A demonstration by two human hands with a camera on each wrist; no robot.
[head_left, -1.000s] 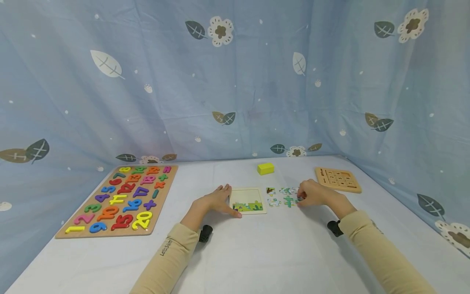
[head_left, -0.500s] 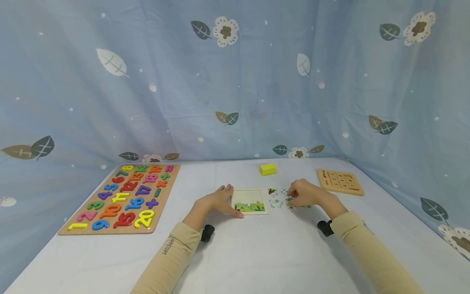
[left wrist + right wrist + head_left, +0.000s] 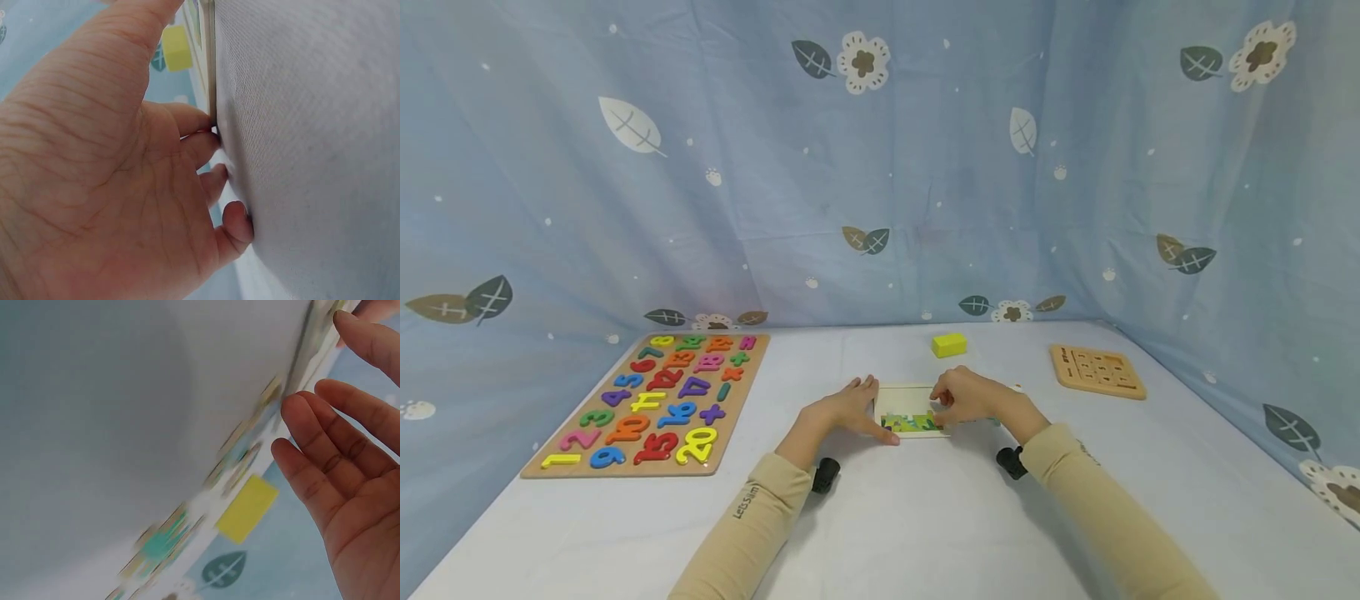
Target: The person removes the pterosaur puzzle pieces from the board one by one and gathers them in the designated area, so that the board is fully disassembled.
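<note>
A shallow wooden puzzle tray (image 3: 904,395) lies mid-table, with green jigsaw pieces (image 3: 910,422) along its near side. My left hand (image 3: 844,410) spreads around its left side, thumb by the near corner; in the left wrist view the fingertips (image 3: 237,219) rest on the cloth and the index finger touches the tray edge. My right hand (image 3: 962,395) hovers at the tray's right side with bent fingers. Thumb and index finger stand apart in the right wrist view, with no piece visible between them. Loose jigsaw pieces (image 3: 159,544) lie blurred there, mostly hidden by this hand in the head view.
A yellow block (image 3: 949,345) sits behind the tray. On the left lies a large board of colourful numbers (image 3: 655,400). A small wooden number-tile board (image 3: 1097,372) is at the back right. A patterned blue curtain (image 3: 730,208) closes off the back of the white-covered table (image 3: 917,517).
My right hand has moved left, from the loose pieces to the tray's right side, and now covers most of those pieces. The left hand stays at the tray.
</note>
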